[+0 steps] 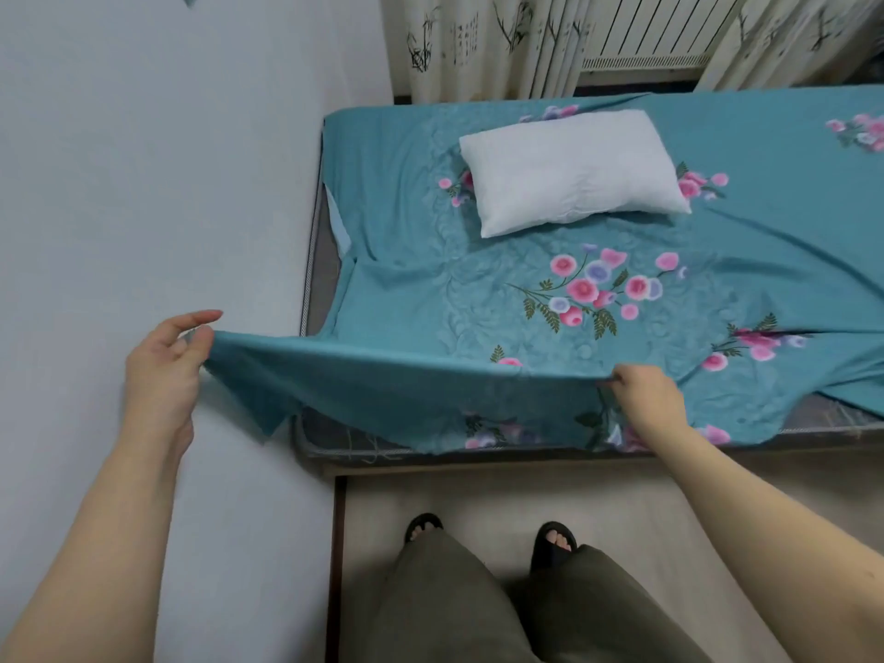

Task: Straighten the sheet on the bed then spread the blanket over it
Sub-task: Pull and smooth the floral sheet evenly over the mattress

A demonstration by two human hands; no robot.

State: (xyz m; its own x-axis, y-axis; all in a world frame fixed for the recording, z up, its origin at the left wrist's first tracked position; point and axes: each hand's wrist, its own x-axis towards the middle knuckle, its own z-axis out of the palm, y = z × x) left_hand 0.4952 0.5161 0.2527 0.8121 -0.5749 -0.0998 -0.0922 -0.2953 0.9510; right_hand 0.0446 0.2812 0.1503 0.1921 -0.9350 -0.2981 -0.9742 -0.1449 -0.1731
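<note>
A teal sheet printed with pink and purple flowers lies rumpled over the bed, leaving the grey mattress bare at the near left corner and along the left side. My left hand pinches the sheet's near corner and holds it up off the mattress, out toward the wall. My right hand grips the same lifted near edge further right. The stretch of sheet between both hands hangs taut above the bed's corner. No blanket is in view.
A white pillow lies on the sheet toward the far end. A pale wall runs along the bed's left side. Patterned curtains and a radiator stand beyond the bed. My legs and sandalled feet stand on the floor.
</note>
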